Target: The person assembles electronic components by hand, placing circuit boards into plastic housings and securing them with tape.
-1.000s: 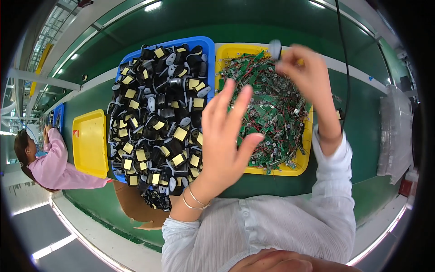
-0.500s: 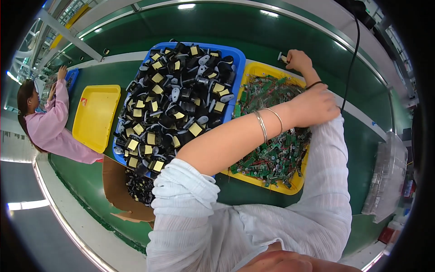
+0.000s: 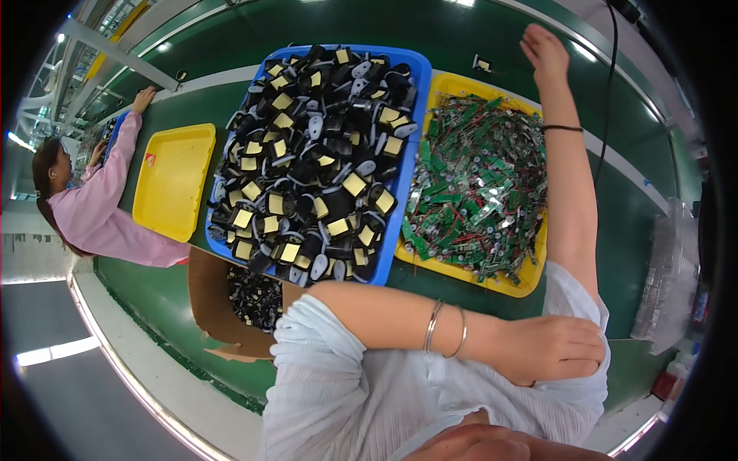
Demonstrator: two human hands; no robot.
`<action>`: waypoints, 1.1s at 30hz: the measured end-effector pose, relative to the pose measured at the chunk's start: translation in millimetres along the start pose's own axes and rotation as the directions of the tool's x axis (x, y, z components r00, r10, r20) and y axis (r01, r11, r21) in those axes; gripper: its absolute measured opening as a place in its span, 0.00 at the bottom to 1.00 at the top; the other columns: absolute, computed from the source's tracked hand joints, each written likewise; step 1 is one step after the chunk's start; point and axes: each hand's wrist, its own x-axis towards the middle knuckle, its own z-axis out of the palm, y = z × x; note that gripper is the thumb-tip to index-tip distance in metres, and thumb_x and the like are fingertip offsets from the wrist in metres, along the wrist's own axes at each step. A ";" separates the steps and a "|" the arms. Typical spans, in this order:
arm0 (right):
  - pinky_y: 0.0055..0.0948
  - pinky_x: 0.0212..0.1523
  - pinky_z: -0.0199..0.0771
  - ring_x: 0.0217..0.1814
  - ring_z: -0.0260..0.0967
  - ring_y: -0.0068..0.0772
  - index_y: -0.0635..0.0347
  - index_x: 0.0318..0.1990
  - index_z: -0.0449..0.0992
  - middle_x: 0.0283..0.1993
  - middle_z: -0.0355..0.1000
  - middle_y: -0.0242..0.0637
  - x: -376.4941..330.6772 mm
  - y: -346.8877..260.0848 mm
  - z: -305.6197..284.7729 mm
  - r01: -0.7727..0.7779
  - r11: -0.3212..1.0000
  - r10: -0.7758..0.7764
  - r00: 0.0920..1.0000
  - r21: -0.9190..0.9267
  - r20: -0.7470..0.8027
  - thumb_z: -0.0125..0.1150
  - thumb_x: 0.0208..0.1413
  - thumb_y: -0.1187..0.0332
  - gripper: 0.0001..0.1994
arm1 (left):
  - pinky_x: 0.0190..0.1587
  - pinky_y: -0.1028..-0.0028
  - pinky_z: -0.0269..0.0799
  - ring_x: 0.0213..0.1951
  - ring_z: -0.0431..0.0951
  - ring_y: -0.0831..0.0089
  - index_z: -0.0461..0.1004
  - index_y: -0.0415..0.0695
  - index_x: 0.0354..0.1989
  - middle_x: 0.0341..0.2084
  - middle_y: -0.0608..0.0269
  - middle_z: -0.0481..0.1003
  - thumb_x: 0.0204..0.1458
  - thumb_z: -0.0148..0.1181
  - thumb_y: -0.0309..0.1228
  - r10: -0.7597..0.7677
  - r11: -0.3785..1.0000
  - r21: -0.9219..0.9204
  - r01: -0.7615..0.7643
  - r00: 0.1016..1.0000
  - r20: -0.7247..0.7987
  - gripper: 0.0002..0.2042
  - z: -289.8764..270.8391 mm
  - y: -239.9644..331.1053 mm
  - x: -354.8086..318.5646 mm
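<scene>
The right hand (image 3: pixel 544 52) was stretched far out over the green conveyor belt (image 3: pixel 231 46), past the far edge of the yellow tray of green circuit boards (image 3: pixel 477 184). It hovered just beside a small dark part (image 3: pixel 483 64) that lay alone on the belt near the tray's far corner. The fingers looked loosely curled and empty, though I cannot tell this for sure. The left hand (image 3: pixel 553 349) was crossed over the body and lay on the right sleeve (image 3: pixel 584 300) at the upper arm, gripping the cloth lightly and holding no part.

To my judgement, the step in hand was a reach to the far side of the belt, and the next move would call for the fingers to come down on the small part without leaning on the boards.

I counted three trays: one blue tray (image 3: pixel 411 192) piled with black and yellow parts, too many to count, the full yellow one, and one bare yellow tray (image 3: pixel 173 180) to the left. One open cardboard box (image 3: pixel 207 307) stood at the near edge. Another person in a pink coat (image 3: pixel 100 215) worked at the left.
</scene>
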 end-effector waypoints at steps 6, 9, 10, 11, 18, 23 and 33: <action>0.21 0.46 0.63 0.43 0.65 0.23 0.62 0.42 0.71 0.39 0.69 0.34 -107.7 -84.5 7.7 0.304 0.852 -0.204 0.942 -0.427 0.266 0.56 0.49 0.67 0.13 | 0.48 0.62 0.62 0.44 0.67 0.58 0.69 0.39 0.34 0.37 0.53 0.68 0.33 0.55 0.34 -0.352 0.892 0.357 0.279 0.923 0.157 0.17 -42.3 32.3 -39.5; 0.20 0.46 0.60 0.43 0.64 0.22 0.63 0.42 0.70 0.39 0.68 0.33 -174.0 -106.0 12.3 0.382 0.729 -0.151 0.899 -0.569 0.411 0.55 0.50 0.69 0.12 | 0.37 0.65 0.66 0.38 0.68 0.63 0.70 0.42 0.25 0.31 0.61 0.70 0.31 0.54 0.30 -0.657 0.457 0.767 0.451 0.752 -0.051 0.09 -125.3 48.9 -64.1; 0.19 0.42 0.62 0.38 0.64 0.21 0.64 0.39 0.71 0.34 0.69 0.32 -194.2 -115.2 9.1 0.371 0.733 -0.163 0.909 -0.570 0.383 0.56 0.48 0.71 0.10 | 0.35 0.68 0.65 0.38 0.68 0.64 0.70 0.43 0.25 0.32 0.62 0.70 0.32 0.53 0.28 -0.733 0.138 0.928 0.345 0.666 -0.138 0.09 -150.9 55.0 -75.5; 0.18 0.38 0.64 0.33 0.65 0.20 0.65 0.36 0.72 0.30 0.69 0.31 -211.6 -121.3 4.6 0.360 0.735 -0.175 0.919 -0.575 0.353 0.57 0.46 0.73 0.09 | 0.34 0.70 0.63 0.40 0.67 0.65 0.70 0.44 0.26 0.34 0.64 0.70 0.33 0.52 0.26 -0.711 0.011 0.963 0.269 0.679 -0.182 0.08 -173.5 57.6 -74.3; 0.19 0.38 0.63 0.33 0.65 0.22 0.67 0.33 0.71 0.30 0.69 0.34 -259.6 -128.8 -22.2 0.365 0.676 -0.047 0.888 -0.640 0.458 0.56 0.44 0.74 0.08 | 0.37 0.72 0.60 0.39 0.65 0.67 0.71 0.46 0.29 0.32 0.65 0.68 0.31 0.54 0.20 -0.873 -0.032 0.998 0.056 0.484 -0.055 0.12 -234.9 53.0 -74.1; 0.22 0.32 0.65 0.32 0.67 0.27 0.65 0.31 0.71 0.29 0.69 0.35 -241.6 -108.7 -38.8 0.398 0.590 0.071 0.841 -0.703 0.536 0.56 0.44 0.74 0.06 | 0.35 0.70 0.60 0.34 0.63 0.68 0.70 0.46 0.25 0.26 0.66 0.64 0.32 0.62 0.29 -0.850 0.026 0.989 0.144 0.524 -0.054 0.10 -244.1 49.6 -68.9; 0.30 0.30 0.61 0.31 0.60 0.35 0.58 0.22 0.71 0.24 0.61 0.34 -254.4 -90.9 -25.4 0.702 0.400 0.021 0.636 -0.590 0.771 0.61 0.33 0.75 0.06 | 0.26 0.78 0.57 0.21 0.63 0.74 0.64 0.37 0.24 0.18 0.61 0.63 0.52 0.42 0.52 -0.655 0.266 0.458 0.848 0.508 -0.560 0.25 -174.2 50.2 -30.6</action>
